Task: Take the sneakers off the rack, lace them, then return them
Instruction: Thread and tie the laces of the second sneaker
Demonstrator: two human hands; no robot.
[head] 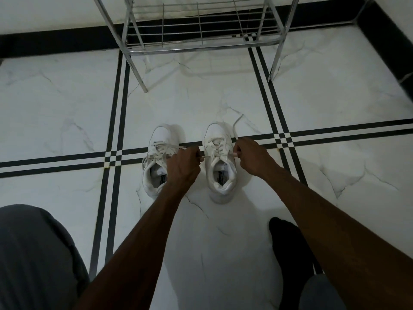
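Two white sneakers stand side by side on the floor, toes pointing away from me. The left sneaker (pixel 159 151) has loose laces across its tongue, and my left forearm covers part of its heel. The right sneaker (pixel 220 159) sits between my hands. My left hand (pixel 184 165) is closed on one lace end at the shoe's left side. My right hand (pixel 250 156) is closed on the other lace end (pixel 236 125), which trails up past the toe. The metal shoe rack (pixel 201 44) stands beyond the sneakers, and its bottom shelf holds nothing.
White marble tiles with black stripe lines cover the floor (pixel 67 113). A black skirting runs along the wall behind the rack. My grey-trousered knee (pixel 33 253) is at bottom left, and my black-socked foot (pixel 288 247) is at bottom right.
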